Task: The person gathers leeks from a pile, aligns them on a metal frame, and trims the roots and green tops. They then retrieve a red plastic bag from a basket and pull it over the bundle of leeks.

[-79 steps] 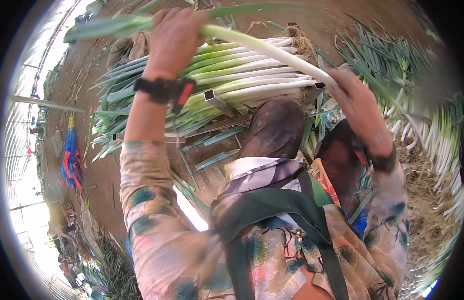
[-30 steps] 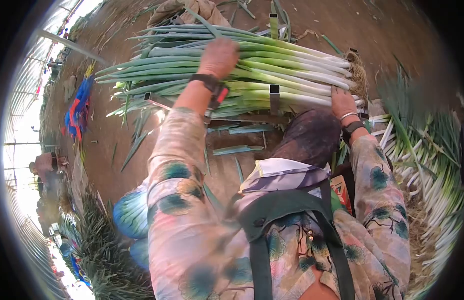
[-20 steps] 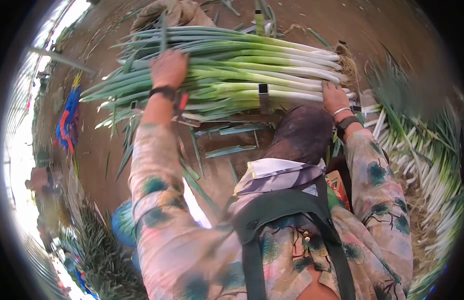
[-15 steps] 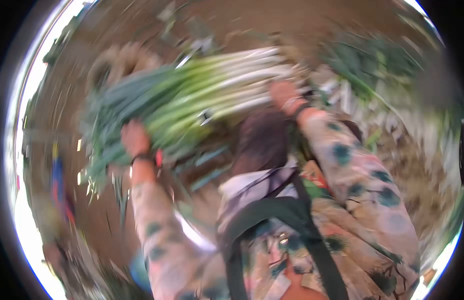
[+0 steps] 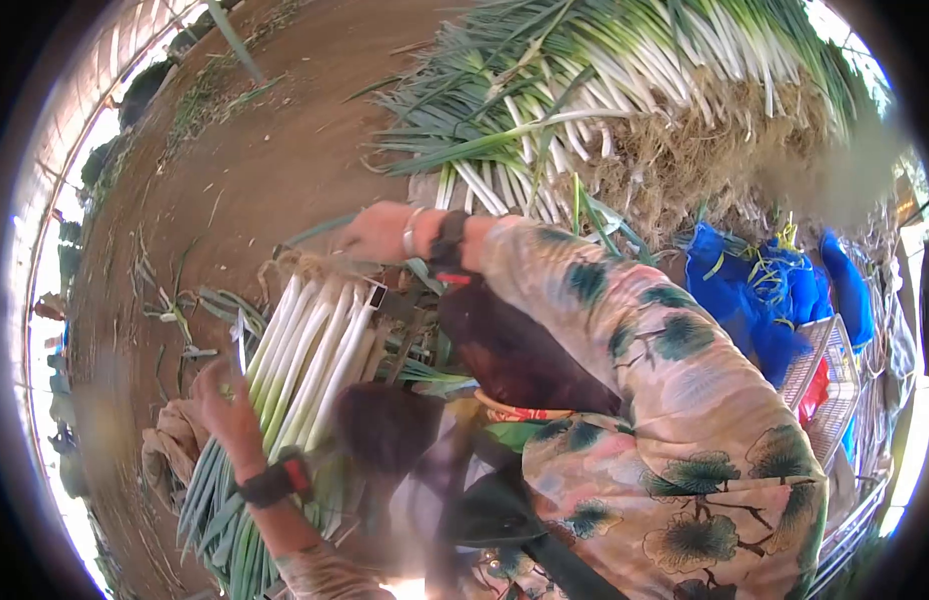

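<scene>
A bundle of long green onions (image 5: 310,350) lies in front of me, white stalks and root ends away from me, green leaves toward me. My left hand (image 5: 225,405) is at the bundle's left side, thumb and fingers apart, beside the white stalks. A thin upright piece (image 5: 241,345) stands just beyond it. Over the root ends, my right hand (image 5: 377,232) has its fingers curled together. What they hold, if anything, is blurred. A dark post with a white edge (image 5: 378,296) stands at the bundle's right side.
A large heap of green onions with roots (image 5: 625,110) lies at the back right. Blue netting or bags (image 5: 750,300) and a plastic basket (image 5: 830,375) are on the right. Brown cloth (image 5: 175,445) lies left of the bundle; leaf scraps (image 5: 175,310) litter the soil.
My view has turned, so the bundle now appears lower left. My right hand has left the white stalks for above the root ends. My left hand has moved off the green leaves.
</scene>
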`<action>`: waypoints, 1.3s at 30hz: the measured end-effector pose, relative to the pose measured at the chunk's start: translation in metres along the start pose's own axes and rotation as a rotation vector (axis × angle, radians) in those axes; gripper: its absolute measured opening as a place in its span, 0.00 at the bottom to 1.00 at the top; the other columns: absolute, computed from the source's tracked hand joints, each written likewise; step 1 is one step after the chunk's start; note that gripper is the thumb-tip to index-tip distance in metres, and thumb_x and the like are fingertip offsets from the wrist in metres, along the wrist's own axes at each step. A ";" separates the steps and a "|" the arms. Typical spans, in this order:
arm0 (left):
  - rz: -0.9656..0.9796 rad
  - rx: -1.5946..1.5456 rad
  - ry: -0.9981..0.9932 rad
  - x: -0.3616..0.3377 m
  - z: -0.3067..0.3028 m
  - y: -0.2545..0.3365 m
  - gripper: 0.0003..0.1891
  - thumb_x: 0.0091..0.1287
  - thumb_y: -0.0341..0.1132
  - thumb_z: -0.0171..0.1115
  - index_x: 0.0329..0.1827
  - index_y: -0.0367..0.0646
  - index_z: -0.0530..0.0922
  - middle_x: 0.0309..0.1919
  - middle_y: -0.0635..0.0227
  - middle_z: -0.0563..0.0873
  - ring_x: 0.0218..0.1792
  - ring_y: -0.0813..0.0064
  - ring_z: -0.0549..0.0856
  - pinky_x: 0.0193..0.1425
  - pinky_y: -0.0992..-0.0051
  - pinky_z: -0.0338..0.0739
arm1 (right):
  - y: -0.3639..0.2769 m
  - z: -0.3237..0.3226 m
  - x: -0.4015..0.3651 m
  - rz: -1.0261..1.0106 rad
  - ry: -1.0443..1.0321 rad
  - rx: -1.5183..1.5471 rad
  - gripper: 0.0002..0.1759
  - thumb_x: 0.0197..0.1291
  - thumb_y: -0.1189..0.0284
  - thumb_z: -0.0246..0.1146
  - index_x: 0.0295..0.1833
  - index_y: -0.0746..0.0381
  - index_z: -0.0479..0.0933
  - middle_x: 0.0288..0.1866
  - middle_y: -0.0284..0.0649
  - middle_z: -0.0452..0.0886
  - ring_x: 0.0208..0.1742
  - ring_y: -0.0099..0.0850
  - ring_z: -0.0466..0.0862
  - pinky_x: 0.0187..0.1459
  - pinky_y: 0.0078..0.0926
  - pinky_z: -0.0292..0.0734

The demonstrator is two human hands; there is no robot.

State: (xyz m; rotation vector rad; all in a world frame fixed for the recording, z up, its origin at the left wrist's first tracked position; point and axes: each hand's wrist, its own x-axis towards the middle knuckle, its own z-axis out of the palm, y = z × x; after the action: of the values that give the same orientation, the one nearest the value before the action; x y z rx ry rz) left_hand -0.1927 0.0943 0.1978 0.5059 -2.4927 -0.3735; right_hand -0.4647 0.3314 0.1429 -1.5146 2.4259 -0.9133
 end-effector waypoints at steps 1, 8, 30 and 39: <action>0.079 -0.128 -0.042 0.007 0.022 0.034 0.11 0.62 0.30 0.63 0.47 0.38 0.80 0.47 0.58 0.82 0.53 0.60 0.77 0.61 0.63 0.68 | 0.032 -0.005 -0.017 0.012 0.113 0.052 0.19 0.58 0.60 0.58 0.44 0.63 0.84 0.42 0.54 0.84 0.47 0.52 0.83 0.52 0.44 0.76; 0.030 -0.628 -0.499 0.004 0.145 0.165 0.09 0.60 0.29 0.65 0.42 0.38 0.82 0.46 0.58 0.81 0.52 0.61 0.78 0.61 0.66 0.70 | 0.272 -0.029 -0.165 0.630 -0.023 -0.323 0.17 0.58 0.63 0.56 0.42 0.63 0.83 0.39 0.53 0.84 0.43 0.52 0.83 0.50 0.47 0.76; -0.009 -0.506 -0.643 0.029 0.208 0.188 0.08 0.60 0.28 0.64 0.41 0.37 0.80 0.46 0.58 0.81 0.51 0.60 0.79 0.58 0.68 0.73 | 0.401 -0.161 -0.207 1.036 -0.207 -1.130 0.13 0.64 0.69 0.55 0.44 0.53 0.86 0.46 0.37 0.84 0.57 0.37 0.80 0.56 0.40 0.76; 0.069 -0.448 -0.525 0.018 0.216 0.178 0.10 0.59 0.32 0.65 0.42 0.39 0.81 0.45 0.54 0.81 0.52 0.54 0.78 0.59 0.63 0.72 | 0.266 -0.003 -0.360 1.123 0.067 0.313 0.19 0.67 0.56 0.59 0.53 0.60 0.77 0.27 0.40 0.81 0.27 0.34 0.81 0.30 0.32 0.77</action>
State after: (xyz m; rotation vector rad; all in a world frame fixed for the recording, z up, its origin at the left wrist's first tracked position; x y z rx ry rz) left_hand -0.3795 0.2782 0.0976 0.1457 -2.7751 -1.1253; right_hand -0.4965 0.7222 -0.0734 0.0733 2.4195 -0.9479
